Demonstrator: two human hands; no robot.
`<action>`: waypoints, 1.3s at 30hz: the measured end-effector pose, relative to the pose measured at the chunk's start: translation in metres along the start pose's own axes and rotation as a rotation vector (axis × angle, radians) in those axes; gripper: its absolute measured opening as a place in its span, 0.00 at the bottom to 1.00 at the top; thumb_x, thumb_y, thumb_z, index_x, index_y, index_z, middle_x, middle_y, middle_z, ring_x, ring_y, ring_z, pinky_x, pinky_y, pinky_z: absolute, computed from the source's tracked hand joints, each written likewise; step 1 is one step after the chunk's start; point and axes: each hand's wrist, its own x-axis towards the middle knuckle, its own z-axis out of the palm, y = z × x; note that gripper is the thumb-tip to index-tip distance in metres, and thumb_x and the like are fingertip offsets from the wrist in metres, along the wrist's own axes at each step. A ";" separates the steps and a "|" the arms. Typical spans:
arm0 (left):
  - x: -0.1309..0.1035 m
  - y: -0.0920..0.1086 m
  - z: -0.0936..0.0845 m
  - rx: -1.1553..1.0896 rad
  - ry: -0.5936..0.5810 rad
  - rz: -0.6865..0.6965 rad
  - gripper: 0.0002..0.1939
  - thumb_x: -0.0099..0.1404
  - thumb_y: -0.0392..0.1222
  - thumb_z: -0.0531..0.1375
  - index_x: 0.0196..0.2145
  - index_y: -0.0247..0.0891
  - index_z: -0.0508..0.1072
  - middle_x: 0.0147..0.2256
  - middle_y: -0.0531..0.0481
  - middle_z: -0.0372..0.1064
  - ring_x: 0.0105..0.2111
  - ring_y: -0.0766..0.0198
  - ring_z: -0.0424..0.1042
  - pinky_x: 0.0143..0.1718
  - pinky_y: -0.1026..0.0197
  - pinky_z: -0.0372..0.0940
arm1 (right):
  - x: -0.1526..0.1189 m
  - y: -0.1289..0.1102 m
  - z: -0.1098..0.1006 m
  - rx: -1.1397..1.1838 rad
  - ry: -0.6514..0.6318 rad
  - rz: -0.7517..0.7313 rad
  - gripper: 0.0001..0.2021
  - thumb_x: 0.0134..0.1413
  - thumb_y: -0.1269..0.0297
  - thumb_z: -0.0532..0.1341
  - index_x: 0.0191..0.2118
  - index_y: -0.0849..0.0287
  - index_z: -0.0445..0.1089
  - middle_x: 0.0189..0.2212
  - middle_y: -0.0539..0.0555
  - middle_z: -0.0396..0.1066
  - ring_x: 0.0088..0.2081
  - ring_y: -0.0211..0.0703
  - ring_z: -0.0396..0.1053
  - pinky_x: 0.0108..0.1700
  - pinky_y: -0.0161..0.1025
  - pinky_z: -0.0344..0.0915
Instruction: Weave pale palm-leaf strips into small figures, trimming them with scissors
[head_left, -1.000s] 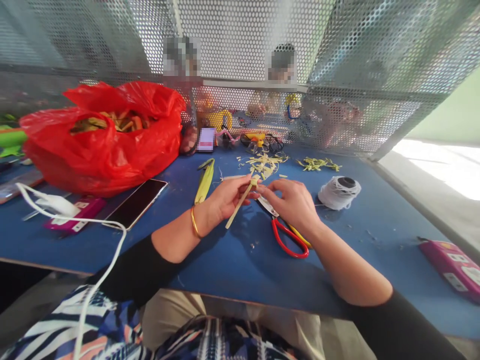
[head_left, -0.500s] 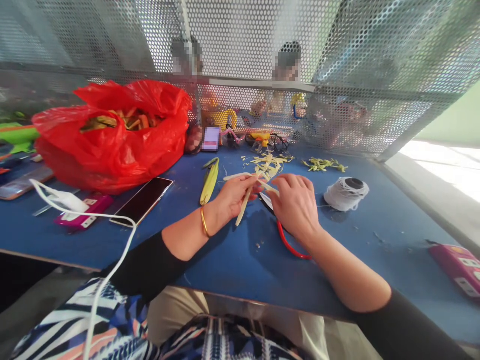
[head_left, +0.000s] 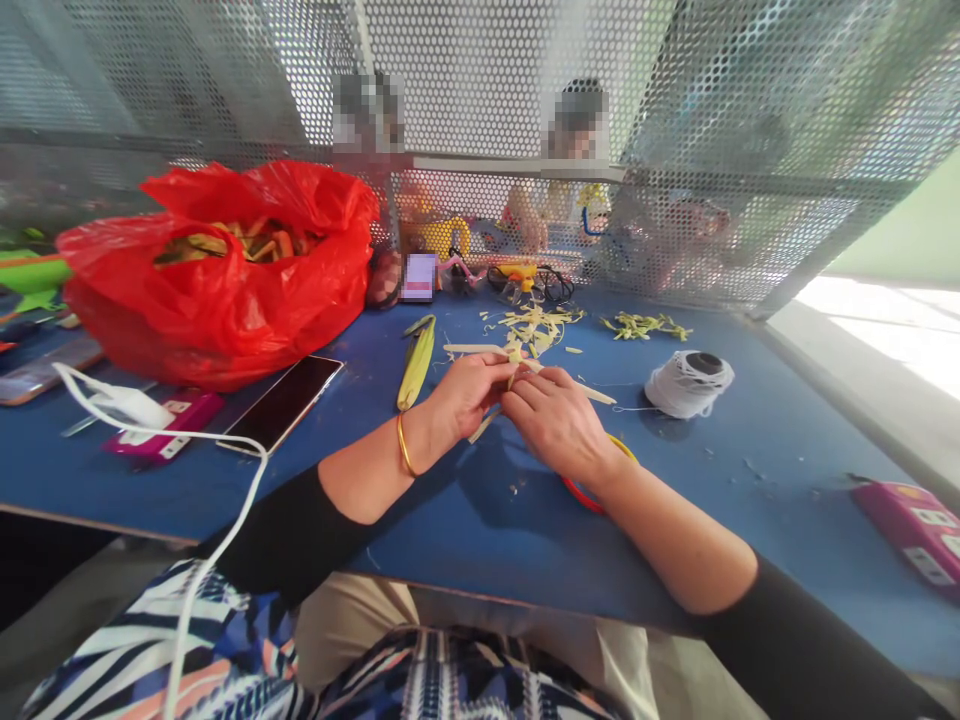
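My left hand pinches pale husk-like strips where they cross in a small folded knot at the fingertips. Strip ends stick out to the left, to the right and below the hand. My right hand meets it, fingers curled against the same strips just under the crossing; its fingertips are partly hidden. Beneath the right wrist shows a red and yellow handle, the rest of it covered. A yellow-green husk bundle lies left of my hands, and pale cut scraps lie beyond them.
A red plastic bag full of dried pieces stands back left. Nearby are a dark phone, a magenta box and a white cable. A white thread spool sits right. Perforated metal mesh walls the back, people behind it.
My right hand has moved in toward my left, leaving the right-hand strip end sticking out free. The strips now form a tighter crossing, and the dark blade seen earlier is covered.
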 end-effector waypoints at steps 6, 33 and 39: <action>0.003 -0.001 -0.004 0.023 0.002 -0.001 0.07 0.57 0.24 0.61 0.25 0.30 0.74 0.24 0.49 0.72 0.24 0.72 0.69 0.28 0.70 0.61 | 0.002 -0.001 -0.005 0.096 0.015 -0.007 0.18 0.66 0.74 0.46 0.29 0.58 0.70 0.27 0.53 0.72 0.33 0.42 0.67 0.46 0.40 0.57; -0.002 0.001 -0.003 0.358 -0.014 0.062 0.05 0.54 0.35 0.67 0.31 0.33 0.77 0.27 0.48 0.76 0.19 0.71 0.68 0.22 0.67 0.59 | 0.006 0.036 -0.007 1.528 0.094 1.381 0.25 0.34 0.41 0.70 0.27 0.61 0.73 0.19 0.44 0.58 0.19 0.29 0.51 0.22 0.32 0.48; -0.004 -0.007 -0.003 0.519 -0.049 0.085 0.07 0.56 0.39 0.67 0.32 0.35 0.79 0.28 0.47 0.77 0.20 0.70 0.70 0.22 0.67 0.59 | 0.006 0.030 -0.001 1.842 0.134 1.452 0.24 0.24 0.53 0.77 0.20 0.59 0.64 0.16 0.41 0.56 0.18 0.27 0.50 0.19 0.29 0.47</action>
